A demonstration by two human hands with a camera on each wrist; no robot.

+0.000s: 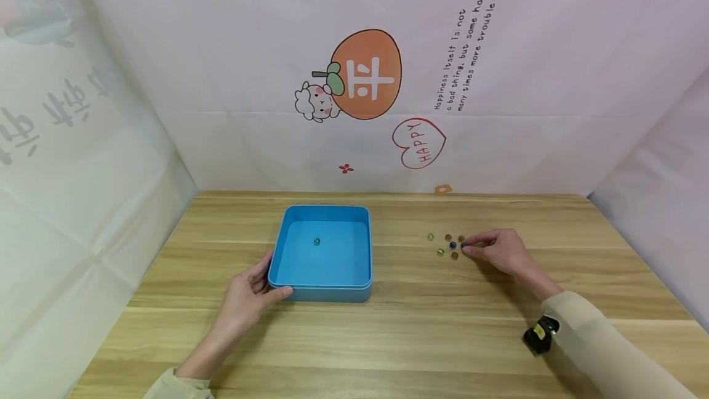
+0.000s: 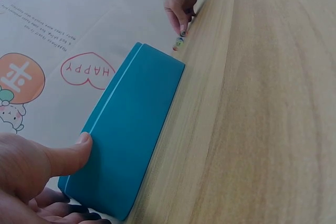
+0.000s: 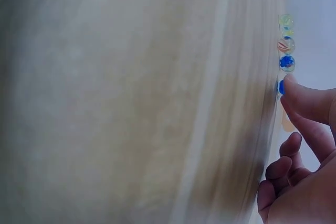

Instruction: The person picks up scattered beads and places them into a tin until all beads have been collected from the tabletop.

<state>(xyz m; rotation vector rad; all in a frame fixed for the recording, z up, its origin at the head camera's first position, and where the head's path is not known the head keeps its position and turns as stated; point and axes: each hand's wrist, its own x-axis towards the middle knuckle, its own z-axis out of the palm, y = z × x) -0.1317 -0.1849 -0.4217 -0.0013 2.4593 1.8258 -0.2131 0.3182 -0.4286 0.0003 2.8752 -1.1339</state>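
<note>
beige sleeves (image 1: pixel 615 350) nearest, one at each lower side of the head view, the right one with a black device (image 1: pixel 538 336) at its cuff. wood-grained bench (image 1: pixel 421 337) beyond. left hand (image 1: pixel 249 291) at the near left corner of a shallow blue box (image 1: pixel 332 294): thumb at the front rim, fingers against the left wall, grip clamped on that corner. blue box flat on the bench, hollow side up, one greenish marble (image 1: pixel 317 241) on its floor. right hand (image 1: pixel 501 252) well apart, right of the blue box, its grip closed on a dark blue marble (image 1: pixel 464 246) between thumb and forefinger. just beside: a second blue marble (image 1: pixel 453 245), three amber marbles (image 1: pixel 455 256), two yellow-green marbles (image 1: pixel 440 252), loosely clustered. white printed sheet (image 1: pixel 249 140) behind, with a red heart (image 1: pixel 419 143).

left wrist view: thumb on the front wall of the blue box near its rim, other fingers partly hidden round the corner. right hand beyond the box, fingertips down at the marbles, too small there to count.

right wrist view: blurred wood over most of it. thumb and forefinger together on the dark blue marble, partly covering it; remaining fingers curled. neighbouring marbles line up edge-on beside it.
</note>
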